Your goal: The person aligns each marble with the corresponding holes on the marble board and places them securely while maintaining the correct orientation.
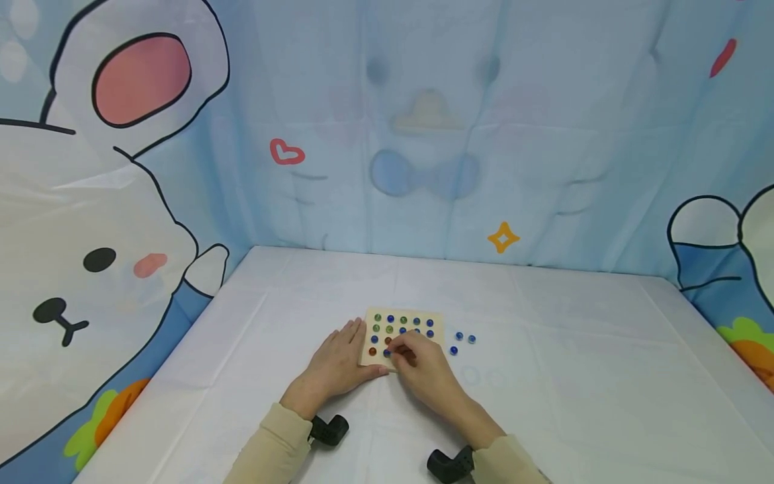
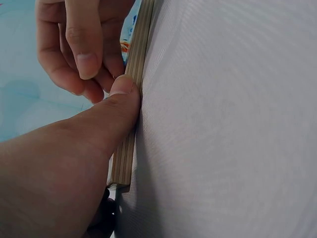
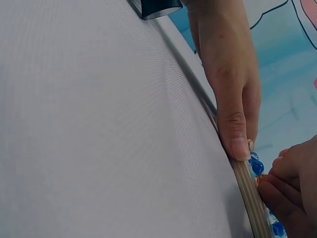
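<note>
One wooden board (image 1: 404,334) lies on the tabletop (image 1: 574,376). The flat left hand (image 1: 338,363) presses its edge. The right hand (image 1: 420,366) pinches a marble on it. Three blue marbles (image 1: 461,341) sit beside.

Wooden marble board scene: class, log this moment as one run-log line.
left hand: flat, steadying wooden board edge | right hand: fingers curled over board's near rows, grasp unclear | loose marbles: three blue, on table right of board
</note>
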`<state>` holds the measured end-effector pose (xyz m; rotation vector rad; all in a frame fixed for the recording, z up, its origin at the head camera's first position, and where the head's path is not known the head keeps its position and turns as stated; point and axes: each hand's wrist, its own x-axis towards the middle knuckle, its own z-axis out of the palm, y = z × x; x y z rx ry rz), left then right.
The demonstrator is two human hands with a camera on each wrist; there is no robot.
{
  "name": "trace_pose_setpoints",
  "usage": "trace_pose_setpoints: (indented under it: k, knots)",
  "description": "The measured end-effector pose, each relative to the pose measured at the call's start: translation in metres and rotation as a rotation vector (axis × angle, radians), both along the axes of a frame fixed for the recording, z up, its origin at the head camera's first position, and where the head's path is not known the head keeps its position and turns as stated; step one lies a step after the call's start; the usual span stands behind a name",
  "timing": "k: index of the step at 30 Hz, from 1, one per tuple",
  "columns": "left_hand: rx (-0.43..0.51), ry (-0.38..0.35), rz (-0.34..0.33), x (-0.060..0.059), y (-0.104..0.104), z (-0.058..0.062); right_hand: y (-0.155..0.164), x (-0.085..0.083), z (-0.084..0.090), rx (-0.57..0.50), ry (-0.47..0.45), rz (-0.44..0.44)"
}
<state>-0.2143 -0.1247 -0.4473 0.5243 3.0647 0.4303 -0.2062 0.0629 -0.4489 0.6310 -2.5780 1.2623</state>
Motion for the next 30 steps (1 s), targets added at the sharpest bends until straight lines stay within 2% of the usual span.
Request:
trace_pose_setpoints:
  k: [5,13,26,30]
  knots:
    - [0.008,-0.001,0.001,0.000,0.000,0.000,0.005,0.001,0.003,-0.029,-0.009,0.006]
    - [0.014,-0.008,0.004,0.000,0.000,0.001,0.018,-0.003,0.007,-0.035,-0.013,-0.041]
    - [0.038,-0.033,0.019,0.001,0.001,0.001,0.048,-0.009,0.009,-0.009,0.123,-0.090]
    - [0.038,-0.036,0.021,0.001,0.002,0.001,0.057,-0.011,0.007,0.017,0.173,-0.130]
